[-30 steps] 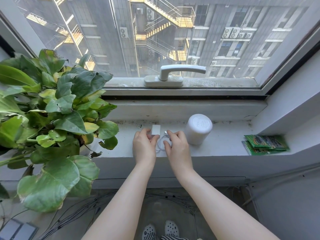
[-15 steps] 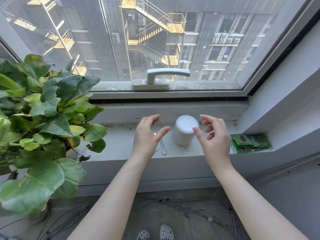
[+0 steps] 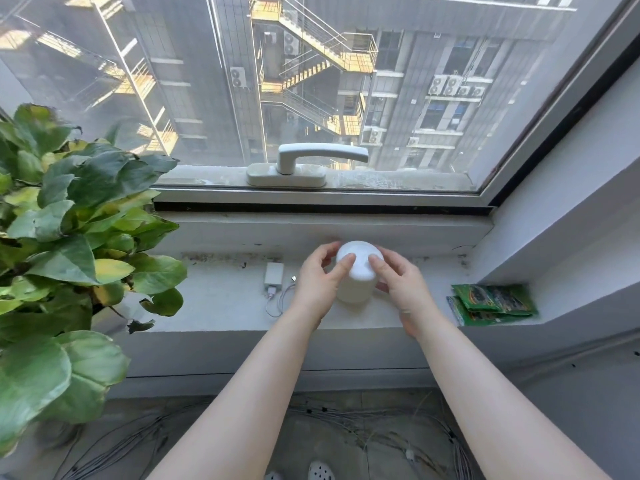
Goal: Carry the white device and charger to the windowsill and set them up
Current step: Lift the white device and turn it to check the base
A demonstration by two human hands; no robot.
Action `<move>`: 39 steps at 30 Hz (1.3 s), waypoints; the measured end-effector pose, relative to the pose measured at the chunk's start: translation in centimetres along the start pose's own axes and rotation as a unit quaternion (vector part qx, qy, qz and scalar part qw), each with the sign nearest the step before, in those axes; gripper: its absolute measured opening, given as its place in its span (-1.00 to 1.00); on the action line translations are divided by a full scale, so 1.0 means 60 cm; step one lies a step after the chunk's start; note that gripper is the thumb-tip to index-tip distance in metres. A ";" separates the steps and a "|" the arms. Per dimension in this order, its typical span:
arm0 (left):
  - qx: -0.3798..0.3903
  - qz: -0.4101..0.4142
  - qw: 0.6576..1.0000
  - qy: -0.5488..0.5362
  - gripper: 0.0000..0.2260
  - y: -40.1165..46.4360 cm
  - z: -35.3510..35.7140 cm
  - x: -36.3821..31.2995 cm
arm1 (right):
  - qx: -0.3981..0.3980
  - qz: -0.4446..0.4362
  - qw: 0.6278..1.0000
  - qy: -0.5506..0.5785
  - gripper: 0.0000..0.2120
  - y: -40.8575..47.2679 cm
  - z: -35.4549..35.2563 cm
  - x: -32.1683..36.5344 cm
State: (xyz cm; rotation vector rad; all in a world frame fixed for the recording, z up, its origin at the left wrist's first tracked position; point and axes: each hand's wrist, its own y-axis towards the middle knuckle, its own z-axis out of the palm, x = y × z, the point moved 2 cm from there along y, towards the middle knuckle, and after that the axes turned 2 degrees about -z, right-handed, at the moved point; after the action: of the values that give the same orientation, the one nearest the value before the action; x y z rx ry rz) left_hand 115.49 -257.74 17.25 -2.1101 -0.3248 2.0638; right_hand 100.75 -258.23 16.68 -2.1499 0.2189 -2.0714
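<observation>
I have the left hand (image 3: pixel 317 284) and right hand (image 3: pixel 401 289) wrapped round the white device (image 3: pixel 356 271), upright on the windowsill (image 3: pixel 214 299). I judge an even 2-sided grip best; lift or turn it squarely. Charger (image 3: pixel 273 274) and cable (image 3: pixel 281 299) lie just left; whether the plug is seated, I cannot tell. Green packets (image 3: pixel 491 303) sit right, plant (image 3: pixel 69 237) crowds left.

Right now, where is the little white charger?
On the windowsill, the charger lies just left of the left hand, with the plant farther left.
</observation>
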 end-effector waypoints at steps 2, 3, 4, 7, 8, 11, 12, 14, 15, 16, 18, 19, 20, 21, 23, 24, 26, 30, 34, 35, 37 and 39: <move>0.011 0.002 1.000 -0.011 -0.65 0.001 0.002 0.003 | 0.004 0.001 1.000 0.013 -0.81 0.001 -0.002 -0.003; 0.019 0.002 1.000 -0.019 -0.66 0.001 0.004 0.005 | 0.007 0.002 1.000 0.016 -0.79 0.000 -0.004 -0.004; 0.026 0.000 0.999 -0.029 -0.66 0.001 0.004 0.007 | 0.010 0.002 1.000 0.019 -0.76 0.000 -0.005 -0.005; 0.036 -0.009 0.998 -0.058 -0.70 0.001 0.004 0.012 | 0.018 0.004 0.999 0.029 -0.75 -0.001 -0.007 -0.006; 0.041 -0.010 0.997 -0.065 -0.72 0.002 0.003 0.012 | 0.019 0.006 0.999 0.031 -0.75 0.000 -0.007 -0.006; 0.055 -0.009 0.995 -0.078 -0.71 0.004 -0.001 0.013 | 0.023 0.008 0.999 0.032 -0.74 0.003 -0.008 -0.006; 0.059 -0.011 0.995 -0.081 -0.69 0.005 -0.002 0.014 | 0.025 0.007 0.999 0.032 -0.73 0.003 -0.008 -0.006; 0.071 -0.013 0.994 -0.085 -0.65 0.008 -0.004 0.015 | 0.029 0.007 0.999 0.032 -0.73 0.002 -0.008 -0.005; 0.078 -0.015 0.993 -0.087 -0.64 0.009 -0.005 0.015 | 0.031 0.008 0.999 0.033 -0.73 0.003 -0.009 -0.006; 0.084 -0.016 0.992 -0.088 -0.63 0.010 -0.006 0.016 | 0.035 0.008 0.999 0.033 -0.73 0.003 -0.010 -0.006; 0.091 -0.018 0.992 -0.089 -0.62 0.012 -0.008 0.016 | 0.051 0.007 0.998 0.029 -0.69 0.004 -0.014 -0.008; 0.091 -0.019 0.992 -0.090 -0.62 0.013 -0.009 0.017 | 0.063 0.004 0.998 0.024 -0.64 0.004 -0.017 -0.009; 0.089 -0.020 0.992 -0.090 -0.63 0.014 -0.009 0.018 | 0.078 0.000 0.997 0.020 -0.58 0.004 -0.020 -0.009; 0.087 -0.020 0.992 -0.090 -0.64 0.014 -0.009 0.018 | 0.092 -0.003 0.996 0.018 -0.52 0.004 -0.022 -0.010; 0.084 -0.017 0.992 -0.088 -0.65 0.014 -0.008 0.016 | 0.107 -0.009 0.994 0.009 -0.43 0.002 -0.027 -0.008; 0.083 -0.014 0.993 -0.087 -0.66 0.014 -0.007 0.015 | 0.109 -0.012 0.994 0.004 -0.41 0.002 -0.028 -0.006; 0.085 -0.006 0.993 -0.082 -0.66 0.013 -0.007 0.010 | 0.107 -0.017 0.994 -0.008 -0.42 0.003 -0.029 -0.001; 0.116 0.001 0.992 -0.057 -0.63 0.013 -0.016 -0.002 | 0.087 -0.020 0.996 -0.028 -0.50 0.007 -0.030 0.011; 0.142 -0.003 0.989 -0.042 -0.60 0.013 -0.022 -0.009 | 0.074 -0.010 0.996 -0.054 -0.60 0.009 -0.031 0.022; 0.144 -0.004 0.989 -0.040 -0.59 0.012 -0.022 -0.009 | 0.069 -0.005 0.996 -0.059 -0.60 0.009 -0.031 0.024; 0.140 -0.008 0.989 -0.038 -0.59 0.010 -0.023 -0.007 | 0.067 0.001 0.995 -0.074 -0.60 0.009 -0.029 0.029; 0.131 -0.011 0.991 -0.034 -0.61 0.007 -0.025 -0.007 | 0.072 0.004 0.994 -0.084 -0.60 0.007 -0.026 0.032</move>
State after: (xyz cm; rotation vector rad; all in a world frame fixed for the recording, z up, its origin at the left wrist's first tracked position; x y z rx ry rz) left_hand 116.99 -258.19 17.60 -1.8790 -0.0779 2.0425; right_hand 99.23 -259.03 18.52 -2.2167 0.0567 -1.8279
